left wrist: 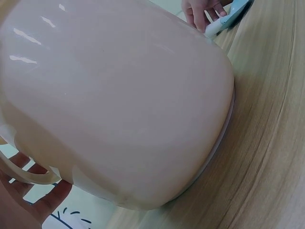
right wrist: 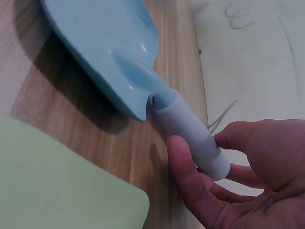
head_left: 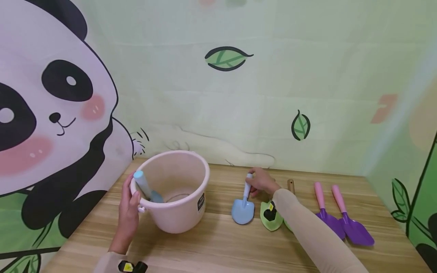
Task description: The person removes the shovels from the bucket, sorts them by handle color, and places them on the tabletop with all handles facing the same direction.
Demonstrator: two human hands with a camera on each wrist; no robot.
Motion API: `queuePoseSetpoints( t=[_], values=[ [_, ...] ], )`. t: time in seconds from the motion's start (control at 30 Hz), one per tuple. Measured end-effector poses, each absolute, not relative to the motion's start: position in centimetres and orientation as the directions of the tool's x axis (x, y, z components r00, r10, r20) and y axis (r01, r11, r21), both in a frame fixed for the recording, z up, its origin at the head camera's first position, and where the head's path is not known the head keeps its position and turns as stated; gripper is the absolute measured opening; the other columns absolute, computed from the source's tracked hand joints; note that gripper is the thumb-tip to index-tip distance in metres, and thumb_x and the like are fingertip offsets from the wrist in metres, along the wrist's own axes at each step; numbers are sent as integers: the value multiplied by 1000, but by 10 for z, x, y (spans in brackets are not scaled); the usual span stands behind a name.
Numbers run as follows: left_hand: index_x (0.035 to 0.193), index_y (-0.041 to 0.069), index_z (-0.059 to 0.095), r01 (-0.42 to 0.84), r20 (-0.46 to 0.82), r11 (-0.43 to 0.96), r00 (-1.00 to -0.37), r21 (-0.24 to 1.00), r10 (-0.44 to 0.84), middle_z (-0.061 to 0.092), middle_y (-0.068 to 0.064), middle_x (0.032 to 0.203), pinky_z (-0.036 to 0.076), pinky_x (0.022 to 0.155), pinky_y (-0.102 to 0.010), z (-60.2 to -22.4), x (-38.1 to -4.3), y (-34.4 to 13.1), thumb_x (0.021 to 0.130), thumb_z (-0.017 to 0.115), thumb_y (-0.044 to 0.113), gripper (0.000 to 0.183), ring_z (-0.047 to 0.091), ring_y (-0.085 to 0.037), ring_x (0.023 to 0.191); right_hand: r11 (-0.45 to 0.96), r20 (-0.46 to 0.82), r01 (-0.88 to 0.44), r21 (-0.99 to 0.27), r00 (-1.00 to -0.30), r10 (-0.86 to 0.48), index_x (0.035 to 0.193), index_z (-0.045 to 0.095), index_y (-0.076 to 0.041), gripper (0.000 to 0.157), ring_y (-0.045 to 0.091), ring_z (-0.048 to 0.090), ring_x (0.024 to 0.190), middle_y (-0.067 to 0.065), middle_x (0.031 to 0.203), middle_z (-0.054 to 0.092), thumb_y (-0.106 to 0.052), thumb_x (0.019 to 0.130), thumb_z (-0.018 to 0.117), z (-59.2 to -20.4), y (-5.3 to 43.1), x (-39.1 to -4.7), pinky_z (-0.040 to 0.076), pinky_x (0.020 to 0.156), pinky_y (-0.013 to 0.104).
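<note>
A pale pink bucket (head_left: 177, 216) stands on the wooden table, and my left hand (head_left: 129, 212) grips its rim on the left side. Inside leans a toy shovel (head_left: 145, 185) with a pale handle tipped in light blue. To the right of the bucket is a light blue toy shovel (head_left: 243, 212) with a whitish handle. My right hand (head_left: 261, 180) holds that handle near its end, thumb and fingers around it in the right wrist view. In that view the blue scoop (right wrist: 105, 43) seems to be just off the table; contact cannot be told.
Beside the right forearm lies a green shovel (head_left: 271, 222), with a brown handle (head_left: 291, 185) partly hidden behind the sleeve. Farther right lie two purple shovels (head_left: 357, 231) with pink handles. A printed cloth wall (head_left: 324, 76) rises behind the table.
</note>
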State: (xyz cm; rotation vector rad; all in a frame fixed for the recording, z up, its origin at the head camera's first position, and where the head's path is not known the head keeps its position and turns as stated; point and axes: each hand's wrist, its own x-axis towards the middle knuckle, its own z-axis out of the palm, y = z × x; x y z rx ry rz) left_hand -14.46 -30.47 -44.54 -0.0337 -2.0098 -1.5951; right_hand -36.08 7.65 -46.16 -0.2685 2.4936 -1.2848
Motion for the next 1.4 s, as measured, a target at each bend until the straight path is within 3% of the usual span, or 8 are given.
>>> queuePoseSetpoints(
  t=[0.73,0.97,1.3,1.4],
  values=[
    [162,26,24,329,422,305,-848,894,-322,36,8,153,38,104,-15,-444,-144,-306,106,36,26,57,40,-14,134,562,-201,-11,-827,-928,-314,142,47,1,44,20,66,53,19,79,66,-10,101,60,-462,77,-360,59,55,33],
    [162,19,24,337,423,291,-847,895,-321,36,5,154,39,102,-14,-444,-144,-305,106,37,26,58,40,-16,134,617,-207,-38,-786,-924,-321,145,46,1,50,21,68,57,17,81,67,-12,100,62,-456,76,-360,60,56,33],
    [162,25,25,325,419,307,-849,895,-322,36,6,154,38,103,-14,-446,-144,-306,107,36,27,56,40,-14,133,732,-137,-205,-650,-916,-377,149,42,-1,60,30,69,80,24,115,58,-24,100,67,-416,82,-361,61,58,37],
    [162,24,26,328,422,307,-849,893,-319,36,4,154,38,103,-14,-446,-145,-306,107,36,27,56,40,-14,132,737,-120,-255,-626,-902,-414,150,40,-2,61,31,68,84,22,112,61,-25,100,67,-397,81,-355,61,61,39]
  ],
)
